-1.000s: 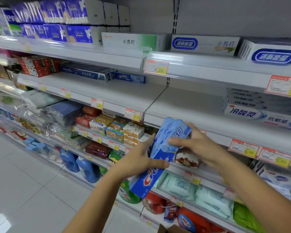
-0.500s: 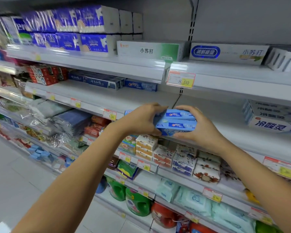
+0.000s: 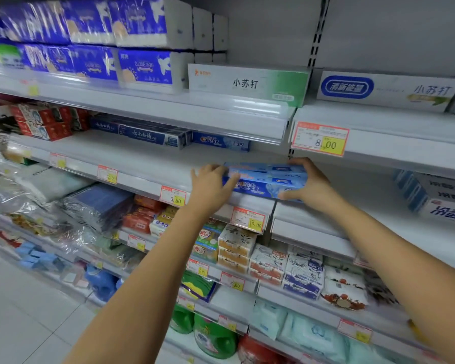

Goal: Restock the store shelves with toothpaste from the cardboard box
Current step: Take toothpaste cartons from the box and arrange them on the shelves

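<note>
1. White sheet-metal shelf board (image 3: 147, 164), the one whose front rail carries the red-and-yellow paper price tag marked 10.00 (image 3: 248, 220). Most of its surface above and to the left of that tag lies bare. I'd judge your restocking of this level barely begun, with many cartons left to bring.
2. Your flat stack of light-blue cardboard toothpaste cartons (image 3: 269, 181) sits directly above the tag, at the board's front edge, with its long side facing you. I cannot tell whether its underside already rests on the metal. This placement looks nearly finished, and what remains is to slide it back and let go.
3. Your right hand (image 3: 309, 185), above and right of the tag, clamps the stack's right end. Its fingers are curled together over the top and the thumb is hooked under the lower front edge, at the end of an outstretched arm.
4. Your left hand (image 3: 210, 189), above and left of the tag, holds the left end. Its fingers are bent over the top corner and the thumb lies across the front face, the arm also reaching forward.
5. One similar blue Crest carton (image 3: 221, 141) lies alone well above the tag, at the back of the board. It is probably the row you are filling.
6. Your cardboard supply box is out of view, so the remaining stock cannot be judged.
</note>
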`<state>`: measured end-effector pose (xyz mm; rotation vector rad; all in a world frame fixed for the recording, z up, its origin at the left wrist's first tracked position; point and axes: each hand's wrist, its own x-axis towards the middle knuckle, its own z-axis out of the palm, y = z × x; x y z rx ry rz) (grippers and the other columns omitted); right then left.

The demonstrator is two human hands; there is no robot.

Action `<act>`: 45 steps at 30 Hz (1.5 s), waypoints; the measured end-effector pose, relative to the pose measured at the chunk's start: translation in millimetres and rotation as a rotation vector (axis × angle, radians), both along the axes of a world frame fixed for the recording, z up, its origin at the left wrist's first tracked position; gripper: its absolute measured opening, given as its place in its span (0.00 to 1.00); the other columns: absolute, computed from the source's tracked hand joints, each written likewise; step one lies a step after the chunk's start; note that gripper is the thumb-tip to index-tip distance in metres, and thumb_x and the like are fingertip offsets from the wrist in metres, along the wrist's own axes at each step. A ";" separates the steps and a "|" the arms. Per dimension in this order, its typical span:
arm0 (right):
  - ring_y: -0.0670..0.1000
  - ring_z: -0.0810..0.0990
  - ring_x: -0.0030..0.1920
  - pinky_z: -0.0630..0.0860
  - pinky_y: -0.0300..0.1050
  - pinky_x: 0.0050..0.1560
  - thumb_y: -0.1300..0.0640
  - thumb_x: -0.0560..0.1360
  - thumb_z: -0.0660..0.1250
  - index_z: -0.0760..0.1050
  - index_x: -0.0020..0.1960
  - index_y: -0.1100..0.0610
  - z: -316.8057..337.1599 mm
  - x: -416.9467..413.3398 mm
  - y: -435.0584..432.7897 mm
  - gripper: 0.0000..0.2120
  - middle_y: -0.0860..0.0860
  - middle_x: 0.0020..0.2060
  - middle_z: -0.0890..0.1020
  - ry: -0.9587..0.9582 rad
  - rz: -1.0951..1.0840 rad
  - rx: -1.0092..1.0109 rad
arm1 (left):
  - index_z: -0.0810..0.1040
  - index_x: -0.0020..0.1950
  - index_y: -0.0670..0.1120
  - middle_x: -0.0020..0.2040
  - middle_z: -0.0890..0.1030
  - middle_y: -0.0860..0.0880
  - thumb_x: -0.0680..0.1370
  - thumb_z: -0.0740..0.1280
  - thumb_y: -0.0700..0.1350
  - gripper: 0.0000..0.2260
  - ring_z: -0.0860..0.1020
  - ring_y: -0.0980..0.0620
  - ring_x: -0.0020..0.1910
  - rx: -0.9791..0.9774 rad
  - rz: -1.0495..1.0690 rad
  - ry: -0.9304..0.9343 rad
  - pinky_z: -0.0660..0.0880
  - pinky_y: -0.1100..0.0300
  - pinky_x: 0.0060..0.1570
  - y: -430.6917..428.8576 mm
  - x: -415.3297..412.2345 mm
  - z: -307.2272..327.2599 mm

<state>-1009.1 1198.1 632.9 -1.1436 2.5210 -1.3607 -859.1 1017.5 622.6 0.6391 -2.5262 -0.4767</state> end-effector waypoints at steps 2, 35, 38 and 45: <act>0.51 0.77 0.54 0.74 0.40 0.52 0.62 0.59 0.81 0.69 0.64 0.53 -3.1 -7.4 -25.0 0.37 0.51 0.58 0.76 -0.053 -0.016 0.024 | 0.66 0.72 0.50 0.66 0.73 0.42 0.80 0.51 0.61 0.24 0.67 0.43 0.69 0.068 0.043 -0.082 0.46 0.37 0.71 -22.7 0.7 -7.3; 0.54 0.77 0.61 0.74 0.42 0.57 0.54 0.61 0.81 0.66 0.67 0.62 -28.0 -70.9 -236.9 0.41 0.56 0.64 0.76 -0.193 -0.352 -0.032 | 0.77 0.62 0.50 0.62 0.75 0.49 0.77 0.45 0.53 0.25 0.67 0.49 0.66 -0.108 0.222 -0.047 0.42 0.44 0.72 -79.3 -1.7 -42.3; 0.54 0.78 0.60 0.74 0.41 0.54 0.55 0.63 0.80 0.68 0.67 0.61 -23.8 -68.3 -243.3 0.37 0.54 0.62 0.77 -0.152 -0.306 0.018 | 0.76 0.64 0.51 0.63 0.74 0.49 0.75 0.44 0.54 0.28 0.67 0.49 0.67 -0.095 0.214 -0.046 0.42 0.45 0.72 -78.4 -1.9 -42.1; 0.55 0.78 0.59 0.76 0.47 0.59 0.56 0.65 0.78 0.70 0.66 0.60 -24.0 -66.3 -251.7 0.33 0.55 0.62 0.78 -0.127 -0.277 0.055 | 0.77 0.64 0.50 0.63 0.75 0.49 0.74 0.44 0.53 0.28 0.67 0.49 0.67 -0.081 0.209 -0.026 0.41 0.45 0.73 -78.5 -1.8 -43.5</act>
